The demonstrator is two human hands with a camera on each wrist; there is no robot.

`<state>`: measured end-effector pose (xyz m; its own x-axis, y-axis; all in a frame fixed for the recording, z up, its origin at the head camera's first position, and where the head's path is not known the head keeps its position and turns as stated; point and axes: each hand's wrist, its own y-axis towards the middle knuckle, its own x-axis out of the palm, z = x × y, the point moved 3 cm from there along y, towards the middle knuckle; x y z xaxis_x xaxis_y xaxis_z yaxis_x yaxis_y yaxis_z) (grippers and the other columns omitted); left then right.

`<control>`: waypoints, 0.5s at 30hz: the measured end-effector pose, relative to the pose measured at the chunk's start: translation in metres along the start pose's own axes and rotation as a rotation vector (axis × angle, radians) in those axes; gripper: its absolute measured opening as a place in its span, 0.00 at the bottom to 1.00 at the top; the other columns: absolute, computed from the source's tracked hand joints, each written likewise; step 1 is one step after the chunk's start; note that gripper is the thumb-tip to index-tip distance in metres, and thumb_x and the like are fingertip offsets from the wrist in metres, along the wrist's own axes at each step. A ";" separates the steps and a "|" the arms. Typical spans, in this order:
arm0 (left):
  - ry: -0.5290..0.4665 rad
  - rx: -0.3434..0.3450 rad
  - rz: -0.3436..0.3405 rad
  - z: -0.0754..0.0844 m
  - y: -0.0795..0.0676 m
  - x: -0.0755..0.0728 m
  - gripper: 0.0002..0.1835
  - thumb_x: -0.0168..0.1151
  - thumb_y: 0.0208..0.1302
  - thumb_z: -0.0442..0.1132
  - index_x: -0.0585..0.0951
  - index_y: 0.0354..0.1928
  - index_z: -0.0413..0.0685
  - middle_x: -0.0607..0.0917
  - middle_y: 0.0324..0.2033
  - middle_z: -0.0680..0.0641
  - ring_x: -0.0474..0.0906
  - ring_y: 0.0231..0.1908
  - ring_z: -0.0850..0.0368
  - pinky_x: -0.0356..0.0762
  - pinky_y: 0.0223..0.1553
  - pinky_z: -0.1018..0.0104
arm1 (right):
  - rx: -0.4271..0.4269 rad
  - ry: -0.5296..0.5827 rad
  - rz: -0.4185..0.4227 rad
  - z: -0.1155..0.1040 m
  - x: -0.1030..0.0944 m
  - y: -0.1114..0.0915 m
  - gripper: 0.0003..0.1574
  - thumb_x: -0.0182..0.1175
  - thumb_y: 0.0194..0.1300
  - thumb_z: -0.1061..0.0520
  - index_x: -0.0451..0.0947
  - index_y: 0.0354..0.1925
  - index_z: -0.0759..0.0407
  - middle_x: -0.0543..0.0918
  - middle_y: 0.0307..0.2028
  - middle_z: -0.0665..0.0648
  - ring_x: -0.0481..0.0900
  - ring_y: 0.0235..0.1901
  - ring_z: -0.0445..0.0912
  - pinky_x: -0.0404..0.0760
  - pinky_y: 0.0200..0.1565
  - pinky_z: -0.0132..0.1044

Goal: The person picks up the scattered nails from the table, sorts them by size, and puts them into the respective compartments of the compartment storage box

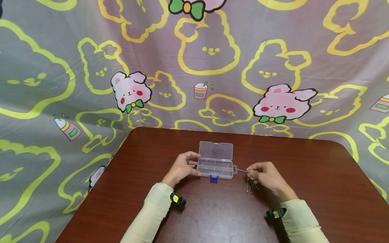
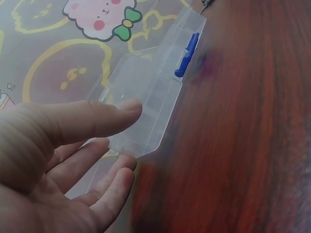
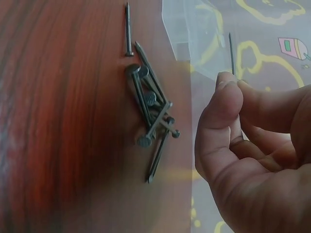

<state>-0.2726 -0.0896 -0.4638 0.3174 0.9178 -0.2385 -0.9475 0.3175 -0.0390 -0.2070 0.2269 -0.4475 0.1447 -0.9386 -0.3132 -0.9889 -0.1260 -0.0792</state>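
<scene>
On the red-brown wooden table (image 1: 231, 212), the clear plastic compartment box (image 1: 225, 174) sits between the two hands, its lid (image 1: 215, 151) raised along the far side and its long axis running left to right. The left hand (image 1: 182, 167) has thumb and fingers spread about the box's left end; how hard they press cannot be told, but a light hold there should stop it sliding. The right hand (image 1: 267, 173) pinches a slim metal nail (image 3: 232, 54) between thumb and fingers, just off the box's right end. Near that hand lies a loose heap of nails (image 3: 155, 109) at mixed angles. Lifting the held nail over the side wall, clear of the hanging tab (image 1: 235, 169), then laying it lengthwise in a compartment looks neatest; a firm pinch should prevent twisting. Its free end points left toward the box, long axis roughly along the box's length; the other end is hidden by the fingers.
</scene>
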 end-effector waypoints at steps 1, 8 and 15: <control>0.000 0.000 -0.003 0.001 0.000 0.000 0.36 0.80 0.37 0.18 0.81 0.55 0.38 0.82 0.54 0.40 0.81 0.49 0.45 0.79 0.54 0.52 | 0.002 0.002 -0.001 0.000 0.001 0.001 0.10 0.57 0.71 0.70 0.78 0.43 0.80 0.84 0.31 0.65 0.80 0.28 0.49 0.82 0.30 0.36; -0.003 -0.016 0.000 0.001 -0.002 0.000 0.35 0.80 0.38 0.19 0.82 0.54 0.38 0.83 0.53 0.40 0.81 0.48 0.44 0.79 0.54 0.51 | 0.001 0.013 0.000 -0.003 0.009 0.009 0.08 0.55 0.69 0.73 0.79 0.41 0.80 0.83 0.29 0.63 0.78 0.27 0.48 0.81 0.28 0.36; -0.012 -0.016 -0.001 -0.002 0.000 0.000 0.34 0.80 0.38 0.19 0.82 0.54 0.38 0.83 0.53 0.41 0.80 0.48 0.44 0.79 0.53 0.51 | -0.010 0.017 -0.014 -0.006 0.023 0.017 0.07 0.55 0.67 0.74 0.79 0.39 0.80 0.82 0.28 0.62 0.77 0.26 0.48 0.81 0.27 0.35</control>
<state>-0.2724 -0.0900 -0.4658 0.3183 0.9204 -0.2268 -0.9478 0.3142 -0.0551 -0.2208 0.2015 -0.4504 0.1578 -0.9420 -0.2961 -0.9871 -0.1420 -0.0742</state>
